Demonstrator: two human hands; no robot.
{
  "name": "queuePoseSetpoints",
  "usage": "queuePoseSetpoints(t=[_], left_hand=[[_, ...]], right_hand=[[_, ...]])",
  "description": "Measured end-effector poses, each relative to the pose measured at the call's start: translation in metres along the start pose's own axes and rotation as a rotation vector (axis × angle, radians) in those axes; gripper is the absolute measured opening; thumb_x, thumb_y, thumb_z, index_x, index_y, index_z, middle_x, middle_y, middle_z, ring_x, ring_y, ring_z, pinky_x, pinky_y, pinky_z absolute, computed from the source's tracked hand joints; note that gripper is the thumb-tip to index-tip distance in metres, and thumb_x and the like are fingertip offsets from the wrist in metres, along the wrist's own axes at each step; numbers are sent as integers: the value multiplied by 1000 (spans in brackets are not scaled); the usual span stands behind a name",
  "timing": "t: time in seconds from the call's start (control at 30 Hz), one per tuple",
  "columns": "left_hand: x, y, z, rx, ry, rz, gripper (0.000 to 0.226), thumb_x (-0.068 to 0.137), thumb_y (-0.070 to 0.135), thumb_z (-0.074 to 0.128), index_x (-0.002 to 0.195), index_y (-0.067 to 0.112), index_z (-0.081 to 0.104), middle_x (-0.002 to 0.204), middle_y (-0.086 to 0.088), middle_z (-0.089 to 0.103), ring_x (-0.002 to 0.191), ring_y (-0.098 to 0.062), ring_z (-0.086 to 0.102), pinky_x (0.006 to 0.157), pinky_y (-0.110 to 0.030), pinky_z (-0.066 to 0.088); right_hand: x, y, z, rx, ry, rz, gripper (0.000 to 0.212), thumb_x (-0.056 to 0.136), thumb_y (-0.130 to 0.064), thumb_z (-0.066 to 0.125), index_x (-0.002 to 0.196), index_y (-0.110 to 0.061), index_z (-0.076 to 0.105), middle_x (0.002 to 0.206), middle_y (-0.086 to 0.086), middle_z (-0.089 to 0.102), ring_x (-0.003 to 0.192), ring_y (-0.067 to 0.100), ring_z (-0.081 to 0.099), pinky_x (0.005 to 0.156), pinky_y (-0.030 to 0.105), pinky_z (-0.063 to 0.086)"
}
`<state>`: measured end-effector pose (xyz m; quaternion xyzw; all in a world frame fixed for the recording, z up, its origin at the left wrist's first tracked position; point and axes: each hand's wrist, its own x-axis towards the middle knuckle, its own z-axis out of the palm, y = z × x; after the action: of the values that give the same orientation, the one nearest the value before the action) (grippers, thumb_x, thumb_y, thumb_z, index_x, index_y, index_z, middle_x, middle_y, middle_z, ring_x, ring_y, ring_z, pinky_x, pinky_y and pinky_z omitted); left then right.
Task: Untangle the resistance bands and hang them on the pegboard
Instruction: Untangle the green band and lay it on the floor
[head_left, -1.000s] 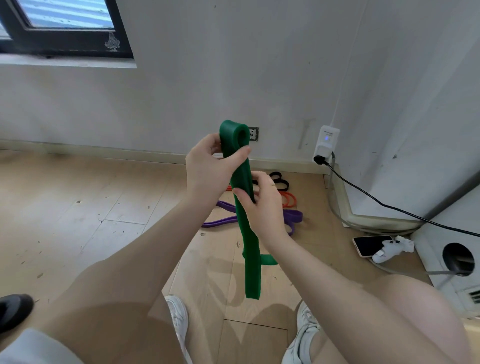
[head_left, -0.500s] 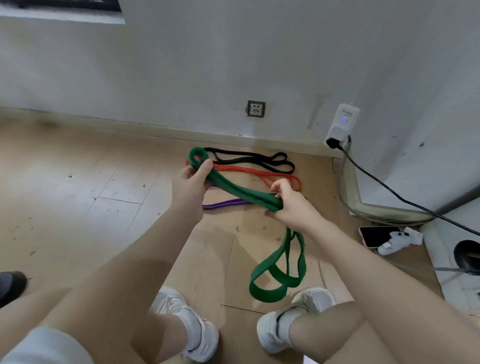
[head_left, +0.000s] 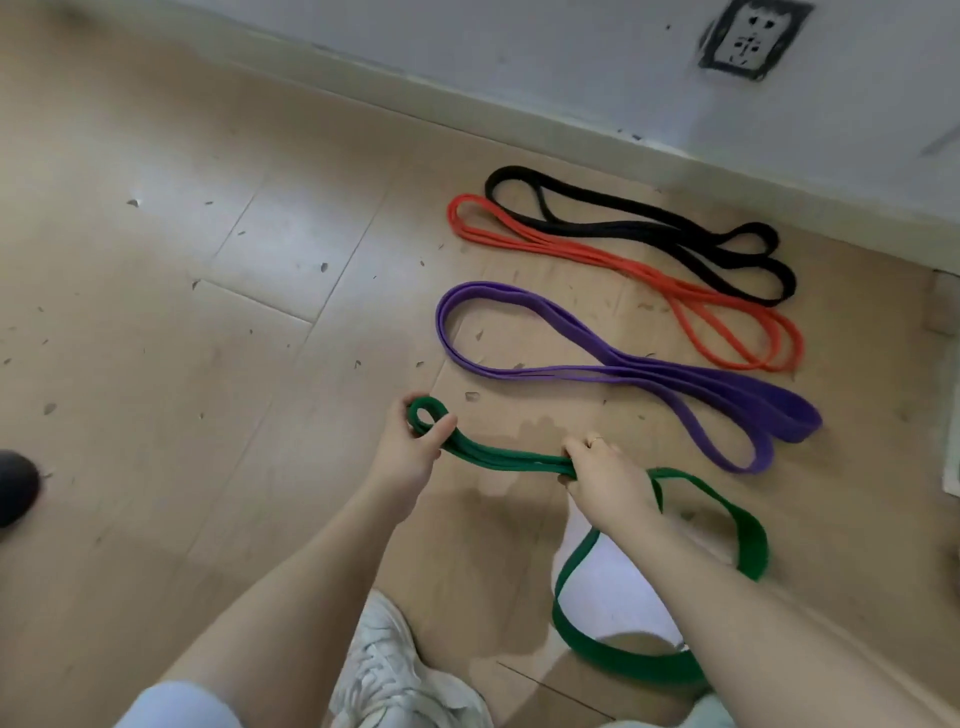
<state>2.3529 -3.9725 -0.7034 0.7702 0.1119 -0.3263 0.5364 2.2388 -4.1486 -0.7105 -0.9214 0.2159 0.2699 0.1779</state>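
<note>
A wide green band (head_left: 506, 460) stretches low over the wooden floor between both hands. My left hand (head_left: 413, 457) grips its small looped end. My right hand (head_left: 605, 480) grips the folded middle, and the band's free loops trail down to the right past my shoe. Three other bands lie side by side on the floor beyond: a purple band (head_left: 623, 371) nearest, then an orange band (head_left: 649, 275), then a black band (head_left: 639, 228) by the wall. No pegboard is in view.
A white wall with a skirting board (head_left: 571, 135) runs along the back, with a wall socket (head_left: 748, 39) above it. My white shoes (head_left: 395, 675) stand at the bottom centre. A dark shoe tip (head_left: 15, 488) shows at the left edge.
The green band has come down from chest height to just above the floor, held out sideways. The view has tilted down and closer, showing the three other bands laid out apart.
</note>
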Motion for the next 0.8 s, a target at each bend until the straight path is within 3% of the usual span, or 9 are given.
queuePoseSetpoints(t=[0.1,0.13,0.27,0.33,0.43,0.53,0.63,0.73,0.8], left_hand=[[38,-7,-10,59,27,18,28,89,18,60,110,24,43,89,1,58,76,-12,59,67,-19,49],[50,-9,-13,100,18,22,26,90,18,59,109,24,42,89,-2,60,77,-16,61,66,-21,50],[94,-26,-24,448,42,50,20,87,33,58,100,36,44,104,-8,60,99,-31,58,86,-45,50],[107,-31,-24,591,80,96,19,88,32,55,107,30,49,110,-7,52,109,-34,50,96,-49,42],[113,-34,-21,891,154,110,26,94,24,46,117,17,53,126,-13,43,120,-36,38,103,-43,32],[100,-26,-6,1001,169,217,39,91,11,40,129,15,45,142,-14,33,128,-34,28,106,-43,25],[76,-22,22,1123,-11,428,51,87,6,46,137,13,38,149,-12,28,135,-36,23,108,-46,22],[56,-28,52,1202,-283,802,58,70,7,68,126,7,52,137,-19,47,124,-42,44,98,-52,38],[45,-33,71,1318,-480,881,72,75,21,70,139,11,37,148,-16,33,134,-37,34,108,-46,30]], right_hand=[[38,-15,16,-41,18,4,20,94,-19,47,113,-13,44,118,7,50,112,26,48,73,34,40],[50,-18,20,-58,35,16,21,93,-15,48,114,-12,44,120,6,50,114,25,47,75,34,41],[82,-27,39,-134,69,5,24,92,-9,48,115,-12,45,122,6,52,115,24,48,82,33,43],[87,-28,50,-158,82,-5,28,91,-11,48,119,-11,46,122,7,53,113,26,50,84,34,43],[86,-24,55,-150,107,-2,44,87,-25,59,126,-10,45,123,6,53,114,26,51,87,35,42],[77,-13,47,-69,13,-70,78,82,-51,60,141,-13,26,141,5,39,129,25,35,104,34,29],[52,13,31,126,71,-46,79,84,-57,53,145,-16,24,148,2,33,136,22,26,110,35,23],[17,62,21,275,165,95,51,92,-35,52,137,-14,39,144,4,39,133,22,31,107,38,31],[-9,99,21,258,184,220,41,92,-25,53,131,-11,44,139,7,41,127,25,36,100,39,38]])
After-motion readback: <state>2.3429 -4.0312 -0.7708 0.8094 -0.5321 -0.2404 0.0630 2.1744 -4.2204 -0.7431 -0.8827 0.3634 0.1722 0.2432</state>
